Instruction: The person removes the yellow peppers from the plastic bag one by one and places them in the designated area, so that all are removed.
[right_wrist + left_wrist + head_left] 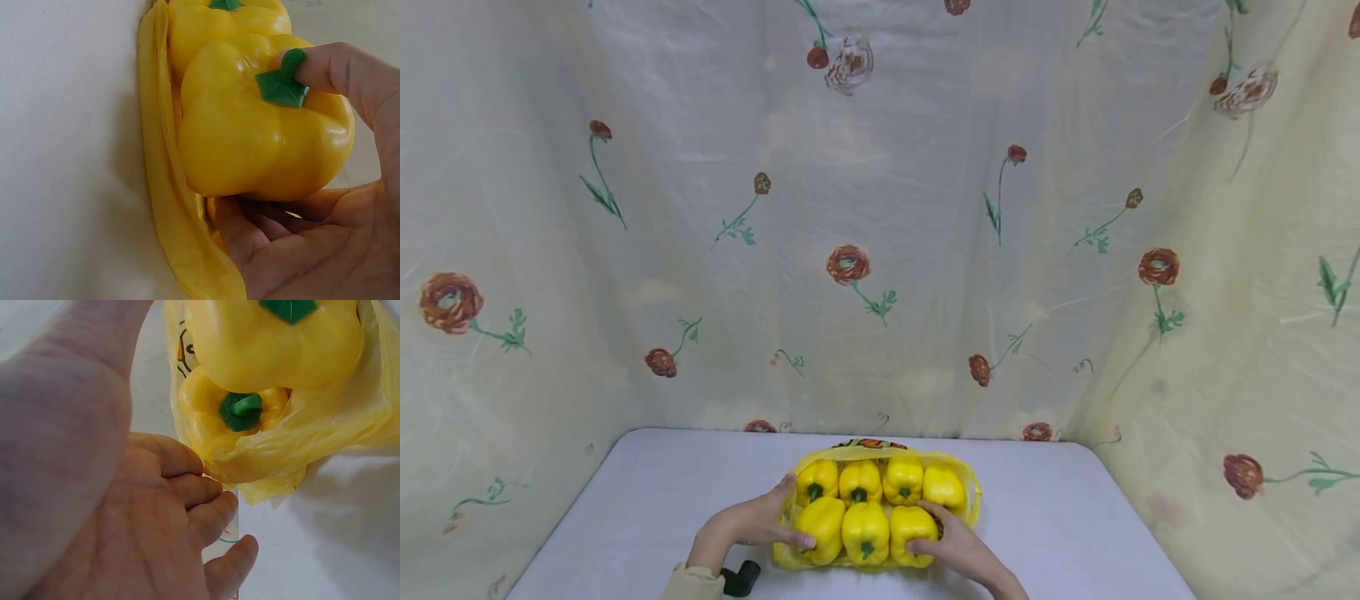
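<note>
Several yellow bell peppers with green stems lie in two rows on a yellow plastic bag [973, 500], whose rim stands around them. My right hand [958, 542] grips the front right bell pepper [237, 137]; in the right wrist view the thumb is beside its stem and the fingers are below it. My left hand [760, 518] is at the bag's left side, its thumb by the front left bell pepper [822, 529]. Seen from the left wrist, the fingers [209, 519] are loosely bent and touch the bag's edge, with no pepper between them.
Everything lies on a white table [1052, 517]. A black object [742, 578] is by my left wrist. Flower-patterned curtains [880, 208] hang behind the table and at both sides. A printed part of the bag [871, 443] shows at the back.
</note>
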Tool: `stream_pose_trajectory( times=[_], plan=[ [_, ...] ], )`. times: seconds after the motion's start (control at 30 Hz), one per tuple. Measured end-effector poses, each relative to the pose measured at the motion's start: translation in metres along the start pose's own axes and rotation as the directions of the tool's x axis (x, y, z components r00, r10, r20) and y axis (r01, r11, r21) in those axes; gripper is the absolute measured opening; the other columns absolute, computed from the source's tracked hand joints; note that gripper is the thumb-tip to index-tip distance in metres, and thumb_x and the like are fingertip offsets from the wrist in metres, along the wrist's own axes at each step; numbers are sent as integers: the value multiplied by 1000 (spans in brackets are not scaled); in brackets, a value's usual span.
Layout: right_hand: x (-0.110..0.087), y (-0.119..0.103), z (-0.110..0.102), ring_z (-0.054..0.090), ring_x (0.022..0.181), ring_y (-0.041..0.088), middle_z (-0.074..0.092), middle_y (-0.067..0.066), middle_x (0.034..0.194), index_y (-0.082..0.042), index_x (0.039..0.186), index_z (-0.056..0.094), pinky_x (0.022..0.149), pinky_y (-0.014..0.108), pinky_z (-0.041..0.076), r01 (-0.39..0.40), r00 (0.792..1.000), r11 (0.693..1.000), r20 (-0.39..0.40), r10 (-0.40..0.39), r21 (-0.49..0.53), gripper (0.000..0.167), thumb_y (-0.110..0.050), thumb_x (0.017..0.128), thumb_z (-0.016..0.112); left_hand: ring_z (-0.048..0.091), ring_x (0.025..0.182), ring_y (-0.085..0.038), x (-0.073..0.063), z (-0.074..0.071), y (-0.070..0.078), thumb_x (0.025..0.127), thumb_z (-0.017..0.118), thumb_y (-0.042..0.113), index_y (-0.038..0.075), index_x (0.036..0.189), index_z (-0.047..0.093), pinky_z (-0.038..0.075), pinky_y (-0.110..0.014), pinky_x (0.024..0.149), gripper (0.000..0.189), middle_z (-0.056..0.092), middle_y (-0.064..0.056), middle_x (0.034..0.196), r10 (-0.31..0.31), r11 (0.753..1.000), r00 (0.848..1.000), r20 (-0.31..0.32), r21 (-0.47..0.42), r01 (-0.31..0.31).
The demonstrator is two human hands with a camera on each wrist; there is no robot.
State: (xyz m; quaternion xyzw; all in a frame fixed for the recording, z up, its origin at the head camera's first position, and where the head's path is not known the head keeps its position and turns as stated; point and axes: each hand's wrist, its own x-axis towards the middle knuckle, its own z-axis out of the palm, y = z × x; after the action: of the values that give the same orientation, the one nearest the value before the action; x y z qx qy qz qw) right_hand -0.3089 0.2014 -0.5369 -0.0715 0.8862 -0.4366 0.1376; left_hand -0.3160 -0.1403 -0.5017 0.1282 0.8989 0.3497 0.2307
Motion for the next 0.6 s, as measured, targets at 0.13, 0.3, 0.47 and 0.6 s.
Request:
stream_pose_trajectory(
  times=[0.13, 0.3, 0.47, 0.6],
  plan=[
    [0, 0, -3, 50, 123, 35, 49, 24, 140, 0, 140, 45, 100, 63, 39, 1, 1000, 1000, -4, -1, 18, 84, -44, 77, 78, 16, 146, -42, 2, 0, -2, 73, 74, 61, -4, 153, 10, 20, -59, 116, 121, 11, -26, 159, 13, 1000, 1000, 5, -5, -13],
    [-2, -3, -5, 48, 126, 37, 48, 24, 141, -1, 141, 45, 101, 62, 40, 6, 1000, 999, -14, -5, 32, 85, -44, 76, 79, 17, 146, -42, 4, 1, -3, 73, 73, 61, -4, 153, 10, 20, -59, 116, 121, 12, -26, 159, 24, 1000, 1000, -1, 5, -24],
    [-5, -7, -6, 48, 126, 39, 47, 24, 141, -2, 142, 43, 101, 60, 41, 7, 1000, 999, -26, -6, 43, 86, -44, 76, 79, 17, 146, -42, 2, 0, -2, 74, 74, 60, -3, 153, 10, 20, -59, 115, 120, 11, -25, 159, 25, 1000, 1000, -2, 9, -25],
    [-6, -9, -8, 49, 124, 38, 47, 24, 141, -3, 143, 42, 101, 59, 42, 20, 999, 999, -31, -18, 44, 86, -43, 76, 79, 17, 146, -41, 0, -1, -2, 73, 74, 59, -2, 153, 9, 21, -59, 115, 120, 11, -25, 160, 30, 999, 1000, -7, 21, -30]
  ],
)
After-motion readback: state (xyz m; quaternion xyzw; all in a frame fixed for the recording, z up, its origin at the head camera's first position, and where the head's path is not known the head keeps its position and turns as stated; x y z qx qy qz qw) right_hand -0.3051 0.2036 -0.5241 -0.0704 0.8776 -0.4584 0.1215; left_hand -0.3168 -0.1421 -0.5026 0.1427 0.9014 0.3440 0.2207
